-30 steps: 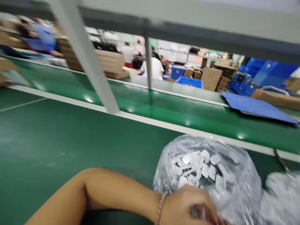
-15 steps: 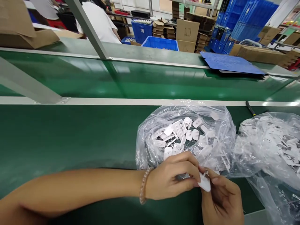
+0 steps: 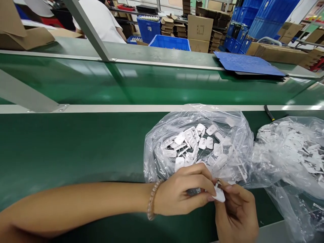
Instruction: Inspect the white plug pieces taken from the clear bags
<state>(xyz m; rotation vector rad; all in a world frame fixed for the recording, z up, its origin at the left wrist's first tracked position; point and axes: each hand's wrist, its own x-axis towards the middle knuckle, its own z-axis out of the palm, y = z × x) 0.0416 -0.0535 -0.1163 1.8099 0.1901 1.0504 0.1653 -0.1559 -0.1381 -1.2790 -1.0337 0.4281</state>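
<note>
My left hand [image 3: 183, 194] and my right hand [image 3: 236, 214] meet at the near edge of the green table [image 3: 76, 148]. Between their fingertips they pinch one small white plastic plug part [image 3: 219, 194] with metal prongs. Both hands have their fingers closed on it. Just behind them an open clear plastic bag [image 3: 197, 145] holds several more of the same white parts. A beaded bracelet [image 3: 152, 205] circles my left wrist.
A second clear bag of white parts [image 3: 293, 158] lies to the right. A dark tool handle [image 3: 269, 113] rests by the metal rail. Beyond runs a green conveyor belt [image 3: 152, 84] with blue sheets [image 3: 248, 64], then cardboard boxes, blue crates and a person in white [image 3: 101, 20].
The view swung down and right from the conveyor to the bags. My right hand came into view and joined the left on the white part, which has shifted slightly.
</note>
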